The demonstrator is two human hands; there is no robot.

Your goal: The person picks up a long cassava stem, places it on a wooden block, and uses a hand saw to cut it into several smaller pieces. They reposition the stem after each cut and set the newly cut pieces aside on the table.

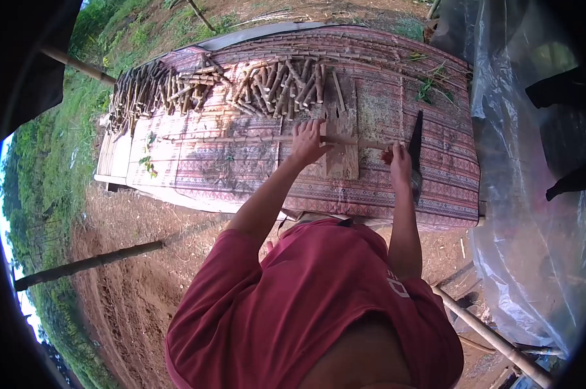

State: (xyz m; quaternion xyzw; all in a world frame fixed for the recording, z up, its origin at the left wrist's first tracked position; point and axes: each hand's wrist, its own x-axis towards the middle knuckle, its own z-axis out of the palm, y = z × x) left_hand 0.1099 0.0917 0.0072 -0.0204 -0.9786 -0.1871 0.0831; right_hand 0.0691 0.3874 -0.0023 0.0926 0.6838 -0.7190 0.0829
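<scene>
A long thin stem (241, 139) lies across the patterned cloth and over a worn wooden board (341, 163). Around its middle, at the board's left edge, my left hand (308, 141) is closed. My right hand (398, 157) is closed at the stem's right end, with something reddish-brown beside its fingers. Just right of that hand rests a saw-like tool with a dark blade (417, 139); its lower part is partly behind my right wrist. Beyond the board is a pile of short cut stem pieces (283, 84).
More cut pieces (143, 91) are heaped at the table's far left. Long stems (370, 57) run along the cloth's (445, 149) far edge, near green leaves (426, 89). Clear plastic sheeting (507, 194) hangs at the right. Wooden poles (92, 264) stand around the table.
</scene>
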